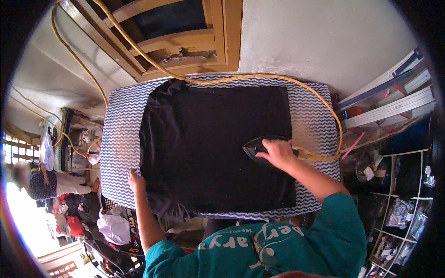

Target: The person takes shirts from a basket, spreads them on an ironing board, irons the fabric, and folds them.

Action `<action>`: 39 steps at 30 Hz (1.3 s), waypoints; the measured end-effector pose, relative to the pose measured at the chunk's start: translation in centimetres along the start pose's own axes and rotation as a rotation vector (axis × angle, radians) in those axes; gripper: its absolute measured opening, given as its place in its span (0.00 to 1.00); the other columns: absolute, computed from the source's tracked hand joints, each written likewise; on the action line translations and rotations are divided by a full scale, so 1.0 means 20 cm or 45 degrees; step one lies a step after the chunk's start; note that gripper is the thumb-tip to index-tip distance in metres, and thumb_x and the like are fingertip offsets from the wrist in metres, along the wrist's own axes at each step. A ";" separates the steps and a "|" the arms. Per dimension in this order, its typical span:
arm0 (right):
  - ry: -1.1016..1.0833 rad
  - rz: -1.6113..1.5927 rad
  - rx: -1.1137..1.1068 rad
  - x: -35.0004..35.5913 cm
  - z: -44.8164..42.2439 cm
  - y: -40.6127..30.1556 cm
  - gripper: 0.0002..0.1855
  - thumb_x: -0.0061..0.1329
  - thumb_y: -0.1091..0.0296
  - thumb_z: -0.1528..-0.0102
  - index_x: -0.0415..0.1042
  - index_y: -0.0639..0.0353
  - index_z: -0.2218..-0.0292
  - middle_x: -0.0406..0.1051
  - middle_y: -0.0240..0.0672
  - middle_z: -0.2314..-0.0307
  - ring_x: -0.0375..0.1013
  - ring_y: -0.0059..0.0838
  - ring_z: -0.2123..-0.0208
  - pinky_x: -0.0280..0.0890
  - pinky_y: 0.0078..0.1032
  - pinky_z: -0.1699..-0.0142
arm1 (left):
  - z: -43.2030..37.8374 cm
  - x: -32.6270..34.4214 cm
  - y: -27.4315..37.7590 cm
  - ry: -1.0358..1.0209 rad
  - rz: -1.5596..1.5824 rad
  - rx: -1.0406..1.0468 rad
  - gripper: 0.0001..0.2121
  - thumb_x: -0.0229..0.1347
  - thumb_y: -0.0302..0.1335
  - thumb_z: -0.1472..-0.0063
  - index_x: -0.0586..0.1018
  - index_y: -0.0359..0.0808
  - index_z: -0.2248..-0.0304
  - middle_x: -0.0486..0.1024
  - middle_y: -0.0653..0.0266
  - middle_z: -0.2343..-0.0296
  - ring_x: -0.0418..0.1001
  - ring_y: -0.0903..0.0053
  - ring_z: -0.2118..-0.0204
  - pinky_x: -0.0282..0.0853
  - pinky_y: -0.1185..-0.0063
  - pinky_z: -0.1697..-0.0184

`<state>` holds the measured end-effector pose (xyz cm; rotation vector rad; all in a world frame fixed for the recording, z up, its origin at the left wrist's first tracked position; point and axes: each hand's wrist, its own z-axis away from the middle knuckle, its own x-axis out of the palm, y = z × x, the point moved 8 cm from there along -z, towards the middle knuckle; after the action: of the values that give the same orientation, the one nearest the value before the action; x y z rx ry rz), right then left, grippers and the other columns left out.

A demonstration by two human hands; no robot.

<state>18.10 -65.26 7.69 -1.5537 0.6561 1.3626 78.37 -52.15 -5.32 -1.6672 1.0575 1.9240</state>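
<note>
A black cloth garment lies spread over a padded ironing table with a blue-and-white zigzag cover. Its right part is flat, while the left side and the lower left corner are wrinkled. My right hand grips a dark clothes iron, which rests on the garment near its right edge with the tip pointing left. At the left edge of the cloth is my left hand, fingers curled; whether they pinch the fabric is unclear.
A yellow hose runs along the table's back and loops right to the iron. Beyond stand a wooden-framed window and a ladder. Racks with plastic-wrapped items are at right. A person and a white bag are at left.
</note>
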 end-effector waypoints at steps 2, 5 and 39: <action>0.135 0.045 -0.003 0.02 -0.02 0.02 0.23 0.54 0.48 0.51 0.66 0.60 0.69 0.72 0.43 0.78 0.74 0.47 0.74 0.67 0.40 0.70 | -0.06 0.00 0.18 0.051 -0.003 0.103 0.17 0.52 0.24 0.49 0.72 0.38 0.57 0.73 0.52 0.61 0.68 0.56 0.55 0.63 0.65 0.51; 0.345 0.049 0.192 -0.03 -0.12 0.23 0.24 0.54 0.47 0.52 0.65 0.60 0.71 0.71 0.44 0.79 0.73 0.49 0.73 0.65 0.42 0.70 | -0.19 0.00 0.44 0.140 -0.002 0.149 0.19 0.55 0.26 0.49 0.71 0.39 0.55 0.68 0.53 0.54 0.63 0.57 0.50 0.59 0.64 0.47; 0.210 -0.093 -0.490 0.30 -1.55 -1.09 0.24 0.56 0.45 0.56 0.68 0.60 0.73 0.72 0.43 0.81 0.74 0.46 0.74 0.67 0.41 0.69 | -0.80 0.12 0.84 -0.164 0.214 0.394 0.15 0.53 0.42 0.41 0.73 0.35 0.69 0.76 0.51 0.75 0.75 0.54 0.69 0.68 0.63 0.66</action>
<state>52.27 -82.55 6.78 -1.9926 0.4454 1.3710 76.68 -75.22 -2.88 -1.3051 1.3987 1.8258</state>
